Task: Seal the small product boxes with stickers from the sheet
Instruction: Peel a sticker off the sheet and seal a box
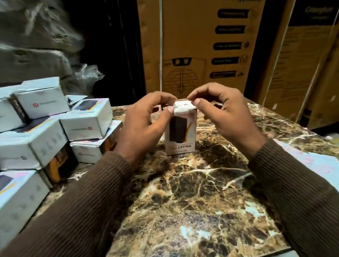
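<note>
Brown ribbed sleeves (71, 227) reach forward over the marble-patterned tabletop (190, 197), with a pile of small white product boxes (49, 133) stacked at the left. At the centre one product box (182, 133) stands upright on the marble, its top flap pinched by the left hand (143, 120) on one end and by the right hand (224, 112) on the other. A pale sticker sheet (326, 168) lies flat at the right edge, and big brown cartons (208, 38) rise behind.

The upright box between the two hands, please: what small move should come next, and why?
Probably press the top flap down flat. Both the left hand and right hand pinch the top edge of the upright box; whether a sticker is on it cannot be told.
</note>
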The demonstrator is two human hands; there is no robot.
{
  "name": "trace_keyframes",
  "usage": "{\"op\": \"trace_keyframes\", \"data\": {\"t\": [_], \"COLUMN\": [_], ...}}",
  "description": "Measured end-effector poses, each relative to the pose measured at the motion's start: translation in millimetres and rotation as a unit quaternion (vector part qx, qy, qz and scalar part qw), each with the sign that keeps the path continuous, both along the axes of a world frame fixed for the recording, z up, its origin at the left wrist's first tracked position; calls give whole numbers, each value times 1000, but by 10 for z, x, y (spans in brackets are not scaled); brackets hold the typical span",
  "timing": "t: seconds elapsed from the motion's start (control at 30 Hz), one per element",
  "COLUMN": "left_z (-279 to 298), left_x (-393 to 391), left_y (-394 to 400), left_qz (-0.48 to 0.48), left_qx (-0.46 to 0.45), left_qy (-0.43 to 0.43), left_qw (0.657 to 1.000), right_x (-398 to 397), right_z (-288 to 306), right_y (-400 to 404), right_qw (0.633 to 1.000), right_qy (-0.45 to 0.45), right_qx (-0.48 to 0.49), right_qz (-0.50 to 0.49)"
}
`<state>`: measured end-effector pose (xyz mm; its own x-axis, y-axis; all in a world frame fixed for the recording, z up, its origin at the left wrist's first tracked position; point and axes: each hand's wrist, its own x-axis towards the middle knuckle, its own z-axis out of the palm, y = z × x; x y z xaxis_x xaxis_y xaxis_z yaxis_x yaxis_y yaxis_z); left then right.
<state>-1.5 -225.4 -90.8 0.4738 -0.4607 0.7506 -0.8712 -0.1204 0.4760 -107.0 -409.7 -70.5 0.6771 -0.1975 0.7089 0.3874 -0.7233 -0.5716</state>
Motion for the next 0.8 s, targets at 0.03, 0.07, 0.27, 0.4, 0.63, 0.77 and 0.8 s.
{"op": "trace_keyframes", "data": {"t": [0.03, 0.07, 0.27, 0.4, 0.63, 0.77, 0.8], "left_z": [-4, -4, -41, -63, -78, -85, -88], "left_x": [-12, -16, 24, 20, 15, 29, 35], "left_y": [-1, -2, 2, 4, -20, -26, -28], "left_qz": [6, 14, 43, 47, 45, 44, 43], "left_qx": [10, 20, 45, 44, 34, 32, 31], "left_qy": [-10, -22, -61, -45, -25, -20, -17], "left_qw": [1000, 999, 996, 997, 998, 998, 998], "right_x": [-6, -13, -20, -16, -8, -12, -5], "right_z": [-7, -11, -43, -52, -71, -74, -79], "right_y": [-10, -20, -28, -13, 20, 47, 45], "right_qw": [1000, 999, 997, 997, 994, 995, 994], "right_qy": [-6, -12, -21, -32, -27, -36, -40], "right_qx": [-16, -33, -77, -71, -104, -96, -99], "right_qz": [-6, -9, -13, -9, -6, -10, -14]}}
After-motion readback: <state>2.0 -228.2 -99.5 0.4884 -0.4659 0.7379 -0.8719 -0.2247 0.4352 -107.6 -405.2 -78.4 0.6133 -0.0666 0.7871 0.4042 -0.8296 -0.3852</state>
